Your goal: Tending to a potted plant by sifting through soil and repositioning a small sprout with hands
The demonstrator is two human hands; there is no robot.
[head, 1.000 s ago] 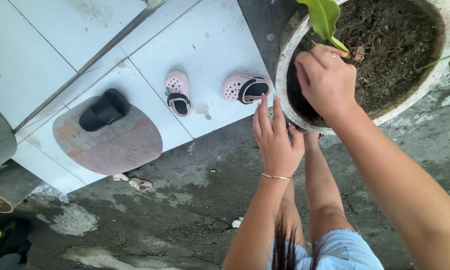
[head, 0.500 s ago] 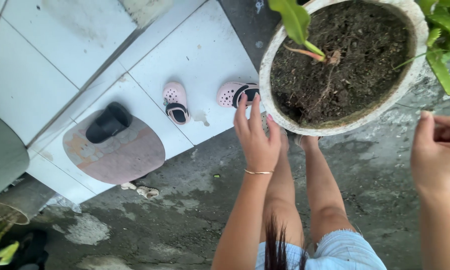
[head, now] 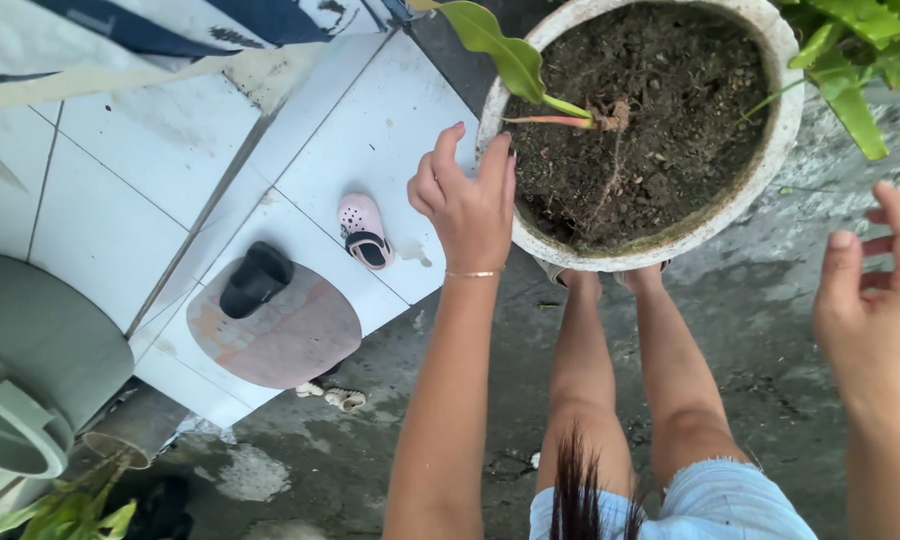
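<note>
At the bottom of the view, near six o'clock, the person's bare legs and pale denim shorts [head: 715, 495] stand on wet grey concrete [head: 760, 350]. At four o'clock the right hand [head: 875, 310] hangs apart from everything, fingers loosely spread and holding nothing. A second ago it was buried in the soil at the base of the plant; half a second ago it had already drawn back to the side with fingers curled, and it now sits lower and more open, well clear of the pot.

Toward the centre, the left hand [head: 467, 205] has climbed from below the pot's rim up to its ten o'clock side. Its fingers are half curled, the tips just at the rim, and it grasps nothing that shows; whether it actually touches the rim cannot be told.

The round, pale pot [head: 670, 235] fills twelve to two o'clock, full of dark soil [head: 670, 110], with a small plant [head: 530, 75] leaning toward eleven o'clock, roots partly bared. My reading is that work on the plant has paused and attention has passed to the pot itself.

Farther off at nine o'clock lie a pink clog [head: 363, 228], a black sandal [head: 256, 278] on an oval mat [head: 290, 335], and white tiles [head: 150, 170]. The second pink clog seen earlier is now hidden behind the left hand.
</note>
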